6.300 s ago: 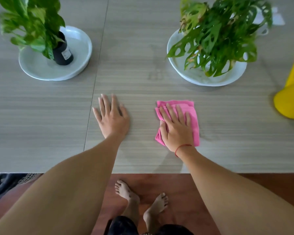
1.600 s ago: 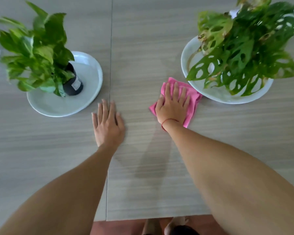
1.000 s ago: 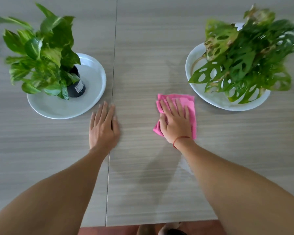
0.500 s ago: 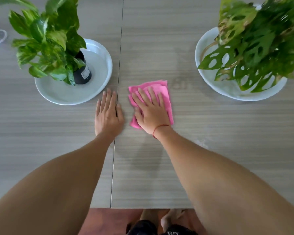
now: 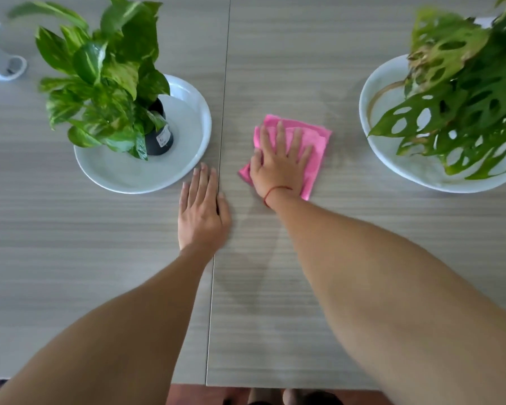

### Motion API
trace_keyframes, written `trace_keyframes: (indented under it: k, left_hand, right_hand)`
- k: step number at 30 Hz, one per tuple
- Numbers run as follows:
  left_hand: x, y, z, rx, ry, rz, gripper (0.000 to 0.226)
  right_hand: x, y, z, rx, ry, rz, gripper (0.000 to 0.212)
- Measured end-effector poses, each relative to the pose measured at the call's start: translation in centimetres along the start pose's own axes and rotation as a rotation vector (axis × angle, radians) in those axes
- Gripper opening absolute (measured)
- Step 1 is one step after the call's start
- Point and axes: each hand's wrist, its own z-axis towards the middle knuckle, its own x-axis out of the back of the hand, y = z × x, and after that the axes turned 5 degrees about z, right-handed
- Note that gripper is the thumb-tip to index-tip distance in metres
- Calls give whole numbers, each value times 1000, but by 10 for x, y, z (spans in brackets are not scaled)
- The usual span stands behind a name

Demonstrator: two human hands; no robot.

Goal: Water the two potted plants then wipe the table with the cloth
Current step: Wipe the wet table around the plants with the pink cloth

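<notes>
1. Down the middle of the grey counter (image 5: 70,258) runs a seam (image 5: 211,302), and everything lines up off that.
2. Just right of the seam sits the pink cloth (image 5: 316,138), folded and a bit rumpled, lying flat on the counter.
3. The right hand (image 5: 278,168) is planted on top of it, palm down. Its fingers (image 5: 281,135) are straight and spread, pressing the cloth rather than gripping it, and pink shows past the fingertips and along the hand's right side.
4. A red string (image 5: 270,192) circles that wrist.
5. The left hand (image 5: 200,214) lies flat right across the seam, with most of it to the left and the thumb to the right. Its fingers (image 5: 203,182) are straight and close together, and they hold nothing.
6. Left of the seam is a white dish (image 5: 146,176), its rim just beyond the left fingertips. A black pot (image 5: 159,138) stands in it, carrying a leafy green plant (image 5: 105,80).
7. Well right of the seam, beyond the cloth, a second white dish (image 5: 383,147) holds the holed-leaf plant (image 5: 462,92), whose foliage hides its pot.
8. Far left of the seam, at the frame's edge, there's a white object (image 5: 3,62), too blurred to identify.
</notes>
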Motion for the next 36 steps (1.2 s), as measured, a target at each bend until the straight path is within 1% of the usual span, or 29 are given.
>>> trace_keyframes:
  k: [3,6,7,9,12,14,16,17,19,21,23,26,27,29,30,32,34,36]
  left_hand:
    - [1,-2,1,-4,-5,-4,56]
    - [4,0,0,2,4,-26,55]
    - [4,1,1,2,4,-29,55]
    - [6,4,2,8,-1,-36,55]
    - [7,5,2,27,-21,-41,54]
    - [6,7,2,28,-16,-44,54]
    - [6,6,1,21,-4,-50,55]
    - [5,6,1,21,-3,-50,56]
    - [4,4,3,15,-6,-50,57]
    - [5,3,4,4,-20,-64,56]
    - [8,2,2,-5,-62,-109,54]
    - [22,-4,-7,45,-128,-222,52]
    - [29,-9,-15,77,-127,-223,50]
    - [43,-27,-36,142,-119,-141,47]
    - [47,-37,-47,176,-123,-93,47]
    - [52,-48,-60,263,-139,-36,49]
    - [50,-49,-67,310,-122,-12,51]
    - [47,-48,-69,315,-83,-14,51]
  right_hand:
    - [-5,-11,-21,219,-56,-9,53]
    - [0,19,-54,439,-133,-46,52]
    - [5,37,-64,476,-133,-44,51]
    - [20,74,-72,445,-82,-26,54]
    - [34,108,-63,250,-36,-78,56]
    - [32,101,-46,73,29,-68,54]
    - [23,76,-27,-108,54,-14,52]
    - [17,61,-18,-151,62,-2,52]
    - [7,33,-9,-112,50,-15,51]
    - [1,14,-17,10,-9,-29,50]
    - [-5,6,-45,130,-74,-33,49]
    - [-5,23,-95,371,-102,-41,50]
    - [-2,37,-106,431,-117,-39,51]
    - [6,69,-119,496,-161,-75,54]
    - [11,82,-122,499,-173,-102,55]
    - [18,94,-120,453,-143,-125,55]
    - [15,82,-111,332,-84,-110,53]
    - [6,55,-98,163,-34,-83,51]
